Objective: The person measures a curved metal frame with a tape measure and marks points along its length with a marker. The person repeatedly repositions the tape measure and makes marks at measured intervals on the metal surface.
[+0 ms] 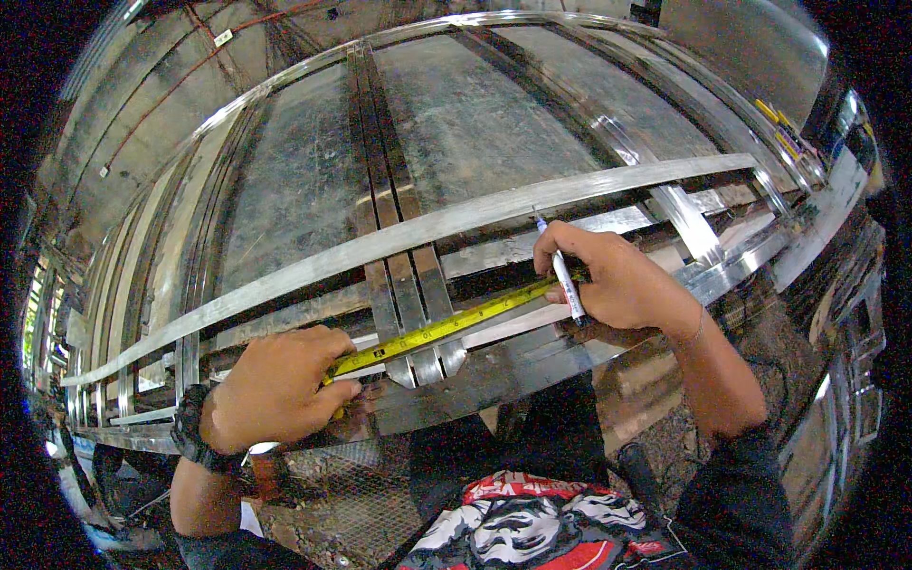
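A yellow tape measure is pulled out between my two hands, above the near edge of a metal frame. My left hand is closed on its left part, and the fingers hide much of what they hold. My right hand is closed on a white marker with a dark cap end, its thin tip pointing away from me. The same fingers pinch the right part of the tape. Beyond the tape, a long flat metal bar lies across the frame's crosspieces.
Paired metal crosspieces run away from me over a large grey sheet. Yellow-handled tools lie at the far right. Metal mesh is below the near edge. A reddish-brown cup stands below my left wrist.
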### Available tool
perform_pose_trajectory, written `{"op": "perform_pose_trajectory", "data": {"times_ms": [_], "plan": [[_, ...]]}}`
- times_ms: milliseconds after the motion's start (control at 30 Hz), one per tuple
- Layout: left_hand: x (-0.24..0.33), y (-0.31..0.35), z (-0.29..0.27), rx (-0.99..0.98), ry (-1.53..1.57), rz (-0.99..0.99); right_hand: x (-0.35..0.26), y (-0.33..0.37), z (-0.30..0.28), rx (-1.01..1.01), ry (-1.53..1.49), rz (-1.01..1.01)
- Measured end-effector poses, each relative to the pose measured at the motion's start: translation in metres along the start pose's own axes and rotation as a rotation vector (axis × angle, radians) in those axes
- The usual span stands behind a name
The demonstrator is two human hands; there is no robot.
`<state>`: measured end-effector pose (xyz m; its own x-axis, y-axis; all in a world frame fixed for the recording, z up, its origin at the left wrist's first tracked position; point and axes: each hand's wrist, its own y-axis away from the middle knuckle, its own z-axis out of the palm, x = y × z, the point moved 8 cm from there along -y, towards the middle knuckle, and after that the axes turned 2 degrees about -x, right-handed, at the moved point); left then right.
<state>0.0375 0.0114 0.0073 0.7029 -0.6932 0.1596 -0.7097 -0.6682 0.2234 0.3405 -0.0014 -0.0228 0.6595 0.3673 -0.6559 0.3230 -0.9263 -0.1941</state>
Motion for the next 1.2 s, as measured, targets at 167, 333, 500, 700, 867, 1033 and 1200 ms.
{"op": "perform_pose_trajectory", "data": {"times_ms": [167,333,500,700,867,1033,1200], "plan": [[0.014,-0.034,-0.007,0.000,0.070,0.053,0.004,-0.006,0.000,-0.035,-0.013,-0.002],[0.053,-0.068,-0.003,0.286,0.096,0.348,0.008,-0.007,0.000,-0.039,-0.038,-0.098],[0.051,-0.097,0.005,0.024,0.211,0.349,0.011,0.003,-0.004,0.010,-0.036,-0.012],[0.047,-0.103,0.010,-0.102,0.319,0.260,0.012,0.006,-0.006,0.039,-0.091,-0.019],[0.048,-0.099,0.007,-0.087,0.379,0.228,0.016,0.005,-0.007,0.051,-0.105,0.010],[0.046,-0.102,0.010,-0.090,0.365,0.260,0.011,0.010,-0.011,0.092,-0.049,-0.022],[0.050,-0.098,0.002,-0.055,0.303,0.326,0.003,0.015,-0.013,0.128,-0.013,-0.029]]}}
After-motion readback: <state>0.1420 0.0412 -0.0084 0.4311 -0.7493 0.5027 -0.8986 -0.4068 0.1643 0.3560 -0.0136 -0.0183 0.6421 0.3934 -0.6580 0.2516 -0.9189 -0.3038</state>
